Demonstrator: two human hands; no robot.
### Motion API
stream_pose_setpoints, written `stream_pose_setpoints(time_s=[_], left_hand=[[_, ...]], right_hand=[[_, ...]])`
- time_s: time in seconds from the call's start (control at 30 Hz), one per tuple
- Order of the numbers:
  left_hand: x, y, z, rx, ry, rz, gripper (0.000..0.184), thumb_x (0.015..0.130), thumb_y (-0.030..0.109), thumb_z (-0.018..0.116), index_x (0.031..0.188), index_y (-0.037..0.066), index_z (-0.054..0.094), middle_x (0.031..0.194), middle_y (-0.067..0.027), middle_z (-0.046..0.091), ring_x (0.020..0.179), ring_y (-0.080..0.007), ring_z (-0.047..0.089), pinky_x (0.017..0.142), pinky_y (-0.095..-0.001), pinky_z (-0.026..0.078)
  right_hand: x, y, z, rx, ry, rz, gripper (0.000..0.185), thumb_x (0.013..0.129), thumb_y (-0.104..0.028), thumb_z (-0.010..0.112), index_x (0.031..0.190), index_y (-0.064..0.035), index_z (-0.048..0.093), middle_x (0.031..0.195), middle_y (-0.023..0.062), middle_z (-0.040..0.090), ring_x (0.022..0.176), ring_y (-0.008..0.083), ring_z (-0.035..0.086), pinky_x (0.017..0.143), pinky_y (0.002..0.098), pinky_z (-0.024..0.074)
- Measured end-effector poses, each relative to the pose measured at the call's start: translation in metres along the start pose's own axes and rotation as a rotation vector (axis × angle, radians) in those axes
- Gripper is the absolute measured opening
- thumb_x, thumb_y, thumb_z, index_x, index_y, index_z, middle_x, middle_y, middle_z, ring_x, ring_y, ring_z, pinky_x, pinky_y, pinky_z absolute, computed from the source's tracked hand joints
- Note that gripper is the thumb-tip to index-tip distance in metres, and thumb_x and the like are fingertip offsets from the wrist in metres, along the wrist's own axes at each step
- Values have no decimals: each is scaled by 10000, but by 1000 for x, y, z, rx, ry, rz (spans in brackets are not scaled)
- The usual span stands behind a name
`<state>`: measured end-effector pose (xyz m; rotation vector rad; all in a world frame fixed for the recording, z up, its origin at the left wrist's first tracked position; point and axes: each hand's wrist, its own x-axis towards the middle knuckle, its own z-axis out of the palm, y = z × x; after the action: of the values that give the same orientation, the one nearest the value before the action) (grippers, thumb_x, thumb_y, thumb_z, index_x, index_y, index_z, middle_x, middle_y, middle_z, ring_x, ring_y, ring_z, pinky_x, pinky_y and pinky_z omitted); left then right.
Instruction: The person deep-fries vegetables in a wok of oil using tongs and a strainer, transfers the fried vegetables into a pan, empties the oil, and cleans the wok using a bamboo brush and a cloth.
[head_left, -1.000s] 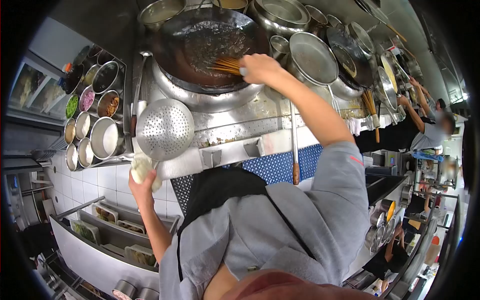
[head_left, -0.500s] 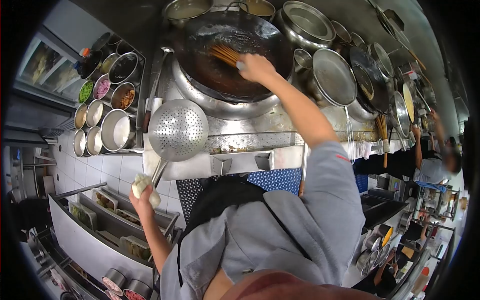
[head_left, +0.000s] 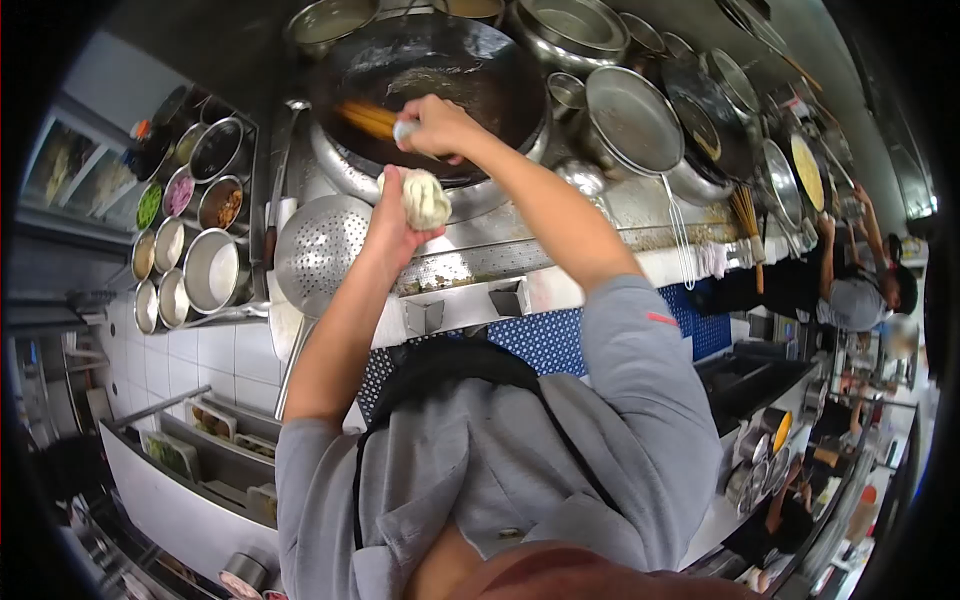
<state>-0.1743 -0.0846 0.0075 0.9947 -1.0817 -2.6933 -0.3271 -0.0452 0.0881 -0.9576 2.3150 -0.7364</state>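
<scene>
My right hand [head_left: 440,128] is closed around the bound end of a bamboo wok brush [head_left: 368,120], whose bristles point left, blurred by motion. The brush is over the left part of a large dark wok [head_left: 490,75], which looks wet inside. At the wok's near rim, my left hand [head_left: 395,228] grips a crumpled off-white cloth [head_left: 428,200]. A perforated skimmer [head_left: 318,245] lies to the left of that hand, its handle reaching over the counter's front edge behind my forearm.
Metal pots with chopped ingredients [head_left: 220,268] stand at left. A strainer [head_left: 632,118], a whisk [head_left: 680,245] and a second bamboo brush [head_left: 748,220] are at right. Below left is an open drawer of containers [head_left: 180,455]. Another person [head_left: 860,275] works at far right.
My left hand has moved up and right with the cloth, from beside the skimmer's handle to the wok's near rim. My right hand and the brush have shifted left.
</scene>
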Motion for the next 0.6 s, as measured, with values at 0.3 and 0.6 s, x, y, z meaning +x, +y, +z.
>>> stream_pose_setpoints(time_s=[0.3, 0.6], left_hand=[[55, 0, 36, -194, 220, -96, 326, 856, 386, 651, 1019, 120, 556, 883, -72, 603, 793, -257, 609, 653, -400, 527], [63, -10, 27, -46, 360, 52, 105, 812, 165, 594, 891, 99, 575, 733, -75, 612, 632, -232, 617, 500, -368, 489]], right_hand=[[12, 84, -111, -835, 69, 26, 365, 783, -186, 660, 1123, -56, 644, 1129, 157, 663, 1057, 311, 642, 886, 411, 531], [102, 57, -16, -250, 196, -3, 421, 722, -223, 704, 1128, -114, 672, 1161, 172, 648, 1096, 334, 617, 948, 387, 496]])
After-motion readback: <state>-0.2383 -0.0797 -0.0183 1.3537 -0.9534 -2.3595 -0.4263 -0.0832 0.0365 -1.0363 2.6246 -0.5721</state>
